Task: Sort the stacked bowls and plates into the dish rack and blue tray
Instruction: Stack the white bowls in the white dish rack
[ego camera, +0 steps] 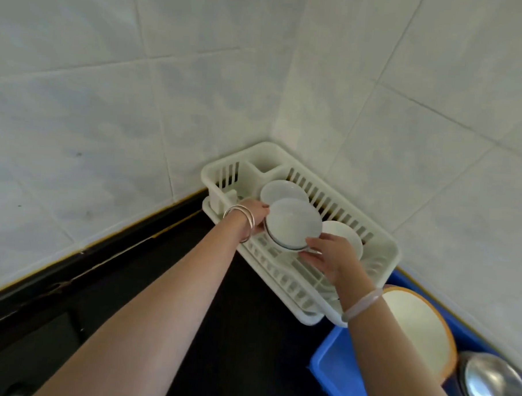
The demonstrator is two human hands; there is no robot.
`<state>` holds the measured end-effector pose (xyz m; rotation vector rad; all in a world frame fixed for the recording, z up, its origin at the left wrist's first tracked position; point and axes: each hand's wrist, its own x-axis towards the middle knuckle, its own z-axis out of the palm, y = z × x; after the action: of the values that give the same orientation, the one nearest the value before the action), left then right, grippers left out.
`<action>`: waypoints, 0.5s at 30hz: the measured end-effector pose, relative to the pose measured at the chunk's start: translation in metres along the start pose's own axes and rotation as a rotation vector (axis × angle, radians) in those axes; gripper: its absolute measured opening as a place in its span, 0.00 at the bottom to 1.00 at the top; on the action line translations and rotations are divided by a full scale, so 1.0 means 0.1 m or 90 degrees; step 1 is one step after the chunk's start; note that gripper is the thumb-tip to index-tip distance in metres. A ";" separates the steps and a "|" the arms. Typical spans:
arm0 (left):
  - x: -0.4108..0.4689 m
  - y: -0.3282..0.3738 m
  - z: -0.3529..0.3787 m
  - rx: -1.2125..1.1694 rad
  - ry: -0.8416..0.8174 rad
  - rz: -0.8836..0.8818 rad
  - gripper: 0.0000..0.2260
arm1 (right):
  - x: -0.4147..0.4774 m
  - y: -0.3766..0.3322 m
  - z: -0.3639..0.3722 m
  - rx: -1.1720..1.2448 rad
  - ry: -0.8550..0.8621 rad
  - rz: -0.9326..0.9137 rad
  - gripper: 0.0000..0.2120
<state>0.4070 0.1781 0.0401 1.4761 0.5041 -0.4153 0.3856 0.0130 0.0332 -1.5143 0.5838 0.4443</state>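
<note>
A white plastic dish rack stands in the tiled corner on the dark counter. Both hands hold a white bowl with a dark rim line over the rack's middle. My left hand grips its left edge and my right hand grips its near right edge. Another white dish leans on edge behind it. A third white dish sits to the right, partly hidden by my right hand. The blue tray lies at the lower right.
In the blue tray rest a cream plate with an orange rim and a steel bowl. Tiled walls close in behind and to the right of the rack. The black counter stretches to the left.
</note>
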 end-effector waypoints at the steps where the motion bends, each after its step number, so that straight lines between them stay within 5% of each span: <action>1: 0.05 0.01 0.01 0.037 -0.014 -0.011 0.16 | 0.03 0.04 -0.01 -0.002 0.006 0.007 0.17; 9: 0.31 -0.04 0.01 0.265 -0.070 -0.091 0.19 | 0.20 0.29 -0.06 -0.055 0.010 0.033 0.04; 15: 0.38 0.01 0.06 0.394 -0.115 -0.112 0.18 | 0.31 0.37 -0.05 -0.108 0.010 0.025 0.07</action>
<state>0.4396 0.1733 0.0193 1.9670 0.3763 -0.8931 0.3869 0.0062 -0.0149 -1.6713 0.6018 0.5237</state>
